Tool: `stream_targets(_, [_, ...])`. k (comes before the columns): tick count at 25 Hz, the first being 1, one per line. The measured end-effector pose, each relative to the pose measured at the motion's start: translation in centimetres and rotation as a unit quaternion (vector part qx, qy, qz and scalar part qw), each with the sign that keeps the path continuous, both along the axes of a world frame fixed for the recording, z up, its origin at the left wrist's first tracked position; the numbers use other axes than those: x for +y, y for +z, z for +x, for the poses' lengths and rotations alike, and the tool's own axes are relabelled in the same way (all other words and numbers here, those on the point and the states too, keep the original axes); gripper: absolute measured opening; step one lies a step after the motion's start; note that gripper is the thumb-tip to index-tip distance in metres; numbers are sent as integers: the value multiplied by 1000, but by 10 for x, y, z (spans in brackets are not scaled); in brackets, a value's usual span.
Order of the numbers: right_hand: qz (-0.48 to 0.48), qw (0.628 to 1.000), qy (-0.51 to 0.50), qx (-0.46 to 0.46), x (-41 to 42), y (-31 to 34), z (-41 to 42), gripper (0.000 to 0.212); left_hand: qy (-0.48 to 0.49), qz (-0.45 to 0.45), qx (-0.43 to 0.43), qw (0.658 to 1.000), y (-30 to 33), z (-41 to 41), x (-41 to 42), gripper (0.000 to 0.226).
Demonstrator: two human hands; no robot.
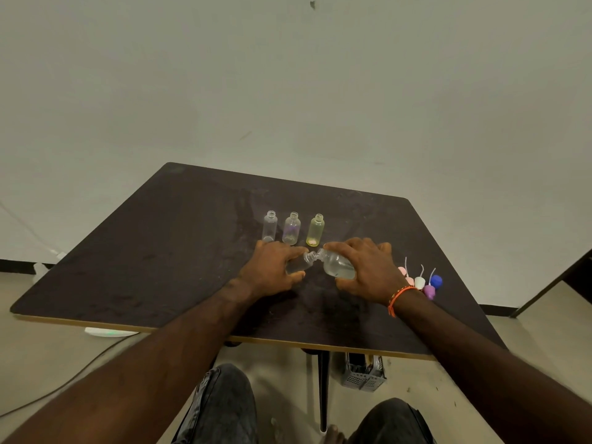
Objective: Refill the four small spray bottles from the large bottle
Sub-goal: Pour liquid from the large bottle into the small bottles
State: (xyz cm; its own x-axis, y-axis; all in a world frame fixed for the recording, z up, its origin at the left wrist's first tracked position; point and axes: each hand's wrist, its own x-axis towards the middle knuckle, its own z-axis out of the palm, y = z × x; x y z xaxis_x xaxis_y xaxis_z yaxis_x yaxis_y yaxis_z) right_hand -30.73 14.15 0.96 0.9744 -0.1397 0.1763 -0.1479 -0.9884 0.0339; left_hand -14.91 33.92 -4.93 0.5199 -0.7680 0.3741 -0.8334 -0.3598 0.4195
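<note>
At the desk's (160, 251) middle, your right hand (362, 267) grips the tilted large bottle (338, 266); your left hand (272, 267) holds a small bottle (301, 264). Keep the necks touching and pour slowly.

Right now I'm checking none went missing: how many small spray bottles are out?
4. Three stand uncapped in a row: clear, purple-tinted, yellow-tinted. The fourth is tilted in the left hand.
</note>
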Motion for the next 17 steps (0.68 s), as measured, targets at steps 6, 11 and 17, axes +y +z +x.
stream_targets(6, [-15,1000,1,13,2,5,0,74,-5,6,5,1000,1,1,3,53])
stream_targets(11, [-30,999,5,20,4,9,1,73,-3,3,12,1000,1,-1,4,54])
stream_targets(17, [-43,999,2,17,1,13,0,73,1,0,15,1000,2,-3,4,53])
